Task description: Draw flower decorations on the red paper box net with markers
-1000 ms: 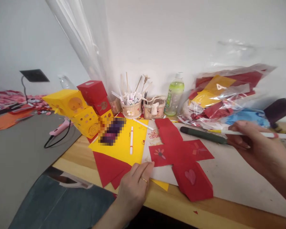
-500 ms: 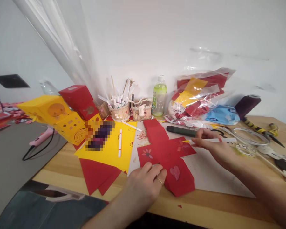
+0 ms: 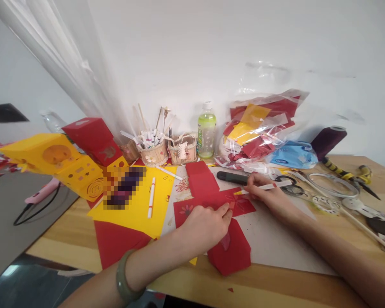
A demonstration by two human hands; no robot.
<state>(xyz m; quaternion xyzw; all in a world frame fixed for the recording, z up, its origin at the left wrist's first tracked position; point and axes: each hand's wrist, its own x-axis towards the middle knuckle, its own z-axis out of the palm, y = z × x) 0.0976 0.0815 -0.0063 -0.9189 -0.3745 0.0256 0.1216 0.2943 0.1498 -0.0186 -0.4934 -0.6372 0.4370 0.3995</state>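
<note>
A red cross-shaped paper box net lies flat on a white sheet, with a flower drawn on its left flap, petal outlines on its right flap and a pink heart on its lower panel. My right hand is closed round a white marker, its yellow tip at the right flap's drawing. My left hand reaches across the net, fingers stretched out and pressing on the paper beside the right flap. A small orange-pink patch shows at its fingertips. Part of the heart is hidden under that hand.
Yellow paper with a loose marker lies left, near yellow and red paper boxes. Behind stand a cup of markers, a green drink bottle and a bag of paper scraps. Yellow-black pliers lie right.
My left hand has moved from the net's lower left up and right onto its middle, fingers now stretched toward the right flap. My right hand keeps the marker at that flap. The view has shifted slightly.
</note>
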